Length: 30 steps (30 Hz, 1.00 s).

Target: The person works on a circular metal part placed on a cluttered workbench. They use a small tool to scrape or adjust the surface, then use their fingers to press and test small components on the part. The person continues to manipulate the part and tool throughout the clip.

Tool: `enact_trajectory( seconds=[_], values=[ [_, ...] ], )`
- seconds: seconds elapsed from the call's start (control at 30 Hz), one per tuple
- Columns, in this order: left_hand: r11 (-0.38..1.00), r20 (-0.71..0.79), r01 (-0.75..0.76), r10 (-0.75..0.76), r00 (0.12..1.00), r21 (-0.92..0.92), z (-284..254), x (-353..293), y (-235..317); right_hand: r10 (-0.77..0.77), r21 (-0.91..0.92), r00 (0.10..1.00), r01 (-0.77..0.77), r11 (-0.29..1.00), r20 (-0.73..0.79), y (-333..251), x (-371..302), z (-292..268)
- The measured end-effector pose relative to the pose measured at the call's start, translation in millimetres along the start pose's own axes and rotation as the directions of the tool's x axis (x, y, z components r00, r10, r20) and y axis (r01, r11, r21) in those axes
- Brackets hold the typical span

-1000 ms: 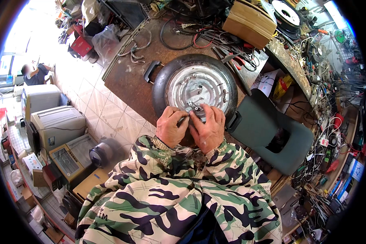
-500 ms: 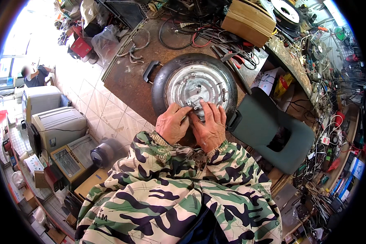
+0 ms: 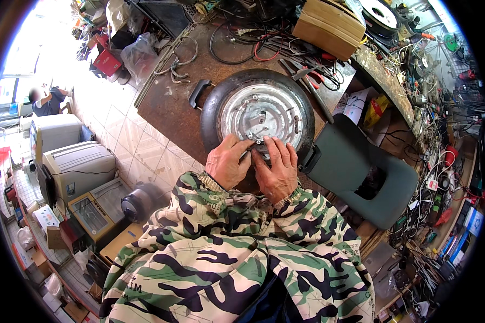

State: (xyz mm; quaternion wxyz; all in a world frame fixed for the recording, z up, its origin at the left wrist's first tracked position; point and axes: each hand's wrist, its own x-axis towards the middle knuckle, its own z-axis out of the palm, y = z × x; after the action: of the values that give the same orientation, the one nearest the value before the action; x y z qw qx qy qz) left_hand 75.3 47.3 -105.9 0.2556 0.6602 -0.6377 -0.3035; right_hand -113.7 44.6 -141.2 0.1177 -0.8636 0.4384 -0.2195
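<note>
A round electric-pan-like body (image 3: 212,110) with a black rim, a silver metal inside (image 3: 248,116) and small metal posts lies in front of me on the bench. A black handle (image 3: 200,94) sticks out at its left, and another black handle (image 3: 310,160) at its right. At the near edge, my left hand (image 3: 229,162) has thumb and index finger closed together by a small post. Whatever they pinch is hidden. Beside it my right hand (image 3: 276,169) rests with fingers stretched out over the near rim, its thumb close to the left fingertips.
A dark green plastic piece (image 3: 355,167) with an opening lies at the right, against the pan. Pliers and other tools (image 3: 310,81), cables (image 3: 215,48) and a cardboard box (image 3: 328,29) lie behind. Appliances (image 3: 78,164) stand at left, where a person (image 3: 49,101) sits far off.
My right fingertips have drawn slightly nearer to me along the metal. The left hand stays almost in place, and the pan has barely shifted.
</note>
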Motion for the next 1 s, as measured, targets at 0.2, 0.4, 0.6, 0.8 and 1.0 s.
enact_trajectory(
  seconds=[0.2, 0.4, 0.6, 0.8, 1.0],
  values=[
    [1.000, 0.035, 0.017, -0.016, 0.999, -0.016, -2.3, 1.6, -3.3, -0.012, 0.015, 1.000, 0.013, 1.000, -0.027, -1.0, 2.2, -1.5],
    [0.999, 0.075, 0.027, -0.024, 0.997, -0.042, -6.3, 2.6, -5.7, -0.015, 0.036, 1.000, 0.016, 0.999, -0.025, 1.6, 2.1, -0.9],
    [0.996, 0.045, 0.023, -0.019, 0.999, -0.085, -5.4, 1.5, -6.2, -0.040, 0.050, 0.997, 0.043, 0.998, -0.066, 1.8, 2.9, -0.7],
    [0.993, 0.041, 0.032, -0.027, 0.999, -0.111, -1.7, 0.3, -13.6, -0.026, 0.044, 0.999, 0.028, 0.999, -0.040, 0.9, 3.1, -2.2],
    [0.997, 0.008, 0.010, -0.010, 1.000, -0.073, -0.7, -0.4, -10.6, -0.047, -0.023, 0.999, 0.047, 0.999, 0.003, 1.6, 4.5, -1.3]
  ],
)
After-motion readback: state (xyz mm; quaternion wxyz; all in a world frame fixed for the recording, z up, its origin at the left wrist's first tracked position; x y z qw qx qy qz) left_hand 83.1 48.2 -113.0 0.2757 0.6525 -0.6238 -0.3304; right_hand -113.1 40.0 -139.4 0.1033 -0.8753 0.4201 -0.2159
